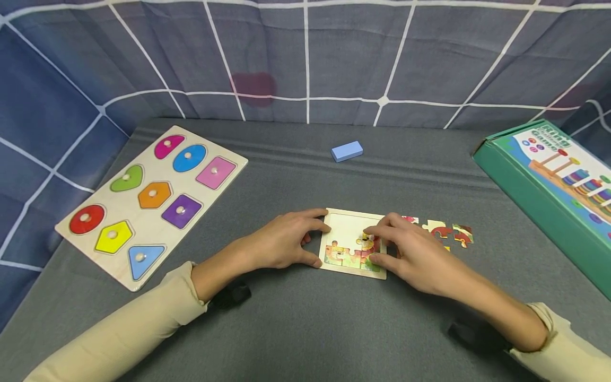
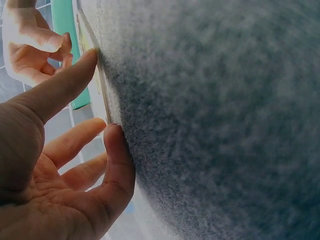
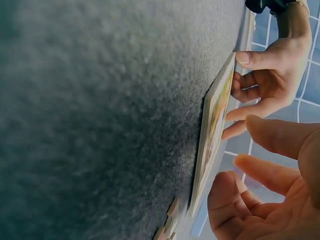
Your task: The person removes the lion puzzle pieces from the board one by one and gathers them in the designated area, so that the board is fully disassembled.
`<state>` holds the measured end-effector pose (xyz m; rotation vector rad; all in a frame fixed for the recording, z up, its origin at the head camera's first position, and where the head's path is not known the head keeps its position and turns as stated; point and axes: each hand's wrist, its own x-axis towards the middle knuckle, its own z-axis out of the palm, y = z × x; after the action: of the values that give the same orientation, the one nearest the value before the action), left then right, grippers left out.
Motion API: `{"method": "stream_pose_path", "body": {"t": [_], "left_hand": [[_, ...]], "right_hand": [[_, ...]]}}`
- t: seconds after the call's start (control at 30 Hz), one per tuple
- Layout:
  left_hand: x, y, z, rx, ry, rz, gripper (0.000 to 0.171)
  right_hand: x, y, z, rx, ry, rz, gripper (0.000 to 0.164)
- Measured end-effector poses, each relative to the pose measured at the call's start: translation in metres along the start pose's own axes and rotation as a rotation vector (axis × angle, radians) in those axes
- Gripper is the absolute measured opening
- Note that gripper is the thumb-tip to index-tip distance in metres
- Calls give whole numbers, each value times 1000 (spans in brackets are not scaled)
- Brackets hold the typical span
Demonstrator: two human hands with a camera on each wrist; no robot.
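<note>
A square wooden jigsaw board lies flat on the table, with joined picture pieces along its near side and up its right side. At its left edge is my left hand, thumb by the near corner and a finger by the far corner. My right hand reaches over the right side, thumb and index finger apart around a bear-picture piece. In the right wrist view nothing shows between these fingers; whether they touch the piece I cannot tell. Several loose jigsaw pieces lie just beyond the right hand, partly hidden.
To the left lies a knobbed shape board with coloured shapes. A blue block sits behind the jigsaw board. A green toy box stands on the right. Checked cloth hangs along the back of the grey table.
</note>
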<state>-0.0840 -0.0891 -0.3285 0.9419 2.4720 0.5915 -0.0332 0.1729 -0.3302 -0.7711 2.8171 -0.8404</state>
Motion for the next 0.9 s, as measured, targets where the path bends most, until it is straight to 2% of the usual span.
{"method": "stream_pose_path", "body": {"t": [0.33, 0.73, 0.9], "left_hand": [[1, 0, 0, -10, -9, -11, 62], [0, -1, 0, -11, -1, -1, 61], [0, -2, 1, -17, 0, 1, 61]], "right_hand": [[8, 3, 2, -13, -80, 18, 33], [11, 2, 5, -39, -89, 36, 37], [11, 1, 4, -25, -76, 17, 34]]}}
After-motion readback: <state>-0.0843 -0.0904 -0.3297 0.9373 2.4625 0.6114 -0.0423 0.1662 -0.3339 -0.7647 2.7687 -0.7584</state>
